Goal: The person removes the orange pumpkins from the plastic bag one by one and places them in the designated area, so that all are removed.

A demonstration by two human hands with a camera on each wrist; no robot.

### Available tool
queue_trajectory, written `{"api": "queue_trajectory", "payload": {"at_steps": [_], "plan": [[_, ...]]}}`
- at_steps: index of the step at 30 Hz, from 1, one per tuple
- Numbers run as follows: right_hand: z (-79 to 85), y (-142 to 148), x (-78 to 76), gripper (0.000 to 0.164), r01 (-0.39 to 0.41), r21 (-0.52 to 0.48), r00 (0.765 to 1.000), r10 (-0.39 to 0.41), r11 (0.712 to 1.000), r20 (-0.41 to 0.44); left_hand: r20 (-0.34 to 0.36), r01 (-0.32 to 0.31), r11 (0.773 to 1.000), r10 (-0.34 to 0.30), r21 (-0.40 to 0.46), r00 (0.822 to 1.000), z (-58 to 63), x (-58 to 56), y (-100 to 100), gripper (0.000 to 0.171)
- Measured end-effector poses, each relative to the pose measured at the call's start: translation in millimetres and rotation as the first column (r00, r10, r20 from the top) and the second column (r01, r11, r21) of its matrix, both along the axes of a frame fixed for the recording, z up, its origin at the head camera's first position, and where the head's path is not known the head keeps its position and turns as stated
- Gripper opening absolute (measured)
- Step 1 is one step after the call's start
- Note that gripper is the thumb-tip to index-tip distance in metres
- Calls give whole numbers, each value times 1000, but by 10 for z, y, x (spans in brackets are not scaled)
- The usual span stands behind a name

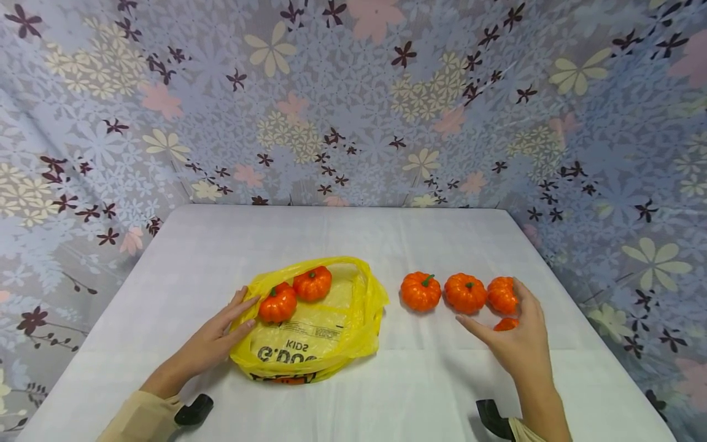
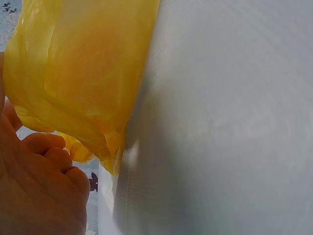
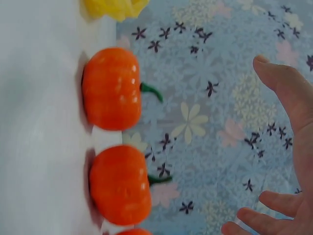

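A yellow plastic bag [image 1: 309, 368] with dark printing lies with its mouth spread wide. Inside, toward its left and back, sit two small orange pumpkins, the front one [image 1: 278, 302] and the rear one [image 1: 312, 283]. My left hand [image 1: 215, 341] holds the bag's left rim, some fingers curled beside the plastic in the left wrist view. Over the right end of a group of pumpkins hovers my right hand [image 1: 521, 344], thumb and fingers spread apart, gripping nothing. Nearest it are a pumpkin [image 1: 501, 296] and another [image 1: 506, 324], both partly hidden by the hand.
Between the bag and my right hand stand two more pumpkins, one with a green stem [image 1: 421, 291] and its neighbour [image 1: 465, 293]. Everything rests on a white-covered table [image 1: 353, 233]. Flower-patterned cloth [image 1: 342, 110] hangs behind and at both sides.
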State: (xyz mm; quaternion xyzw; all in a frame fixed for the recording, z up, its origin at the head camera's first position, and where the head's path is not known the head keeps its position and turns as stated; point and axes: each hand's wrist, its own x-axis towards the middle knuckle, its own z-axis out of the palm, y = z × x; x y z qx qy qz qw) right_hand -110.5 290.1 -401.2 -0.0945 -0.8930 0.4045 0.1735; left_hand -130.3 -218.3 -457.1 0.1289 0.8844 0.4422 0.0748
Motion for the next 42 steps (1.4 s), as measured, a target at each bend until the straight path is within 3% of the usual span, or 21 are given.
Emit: {"api": "queue_trajectory", "payload": {"at_steps": [9,17,27,36,42], "plan": [[-27,-215,-113,120,-125,-64,992,124,990,-24,1,2,1000,-2,-6,1000,5,2,6,56],[-77,-418,-166,120,-159,-35,987,160,987,22,-5,5,1000,-5,3,1000,9,-2,3,56],[-195,-684,-249,116,-266,-86,964,266,960,-20,-16,4,1000,-4,-6,1000,25,0,12,55],[-201,-889,-274,118,-303,-80,951,307,950,47,-12,1,1000,-2,-14,1000,1,-1,17,56],[-243,-981,-295,117,-332,-102,940,338,938,41,-18,4,1000,-4,-11,1000,10,-3,16,56]]}}
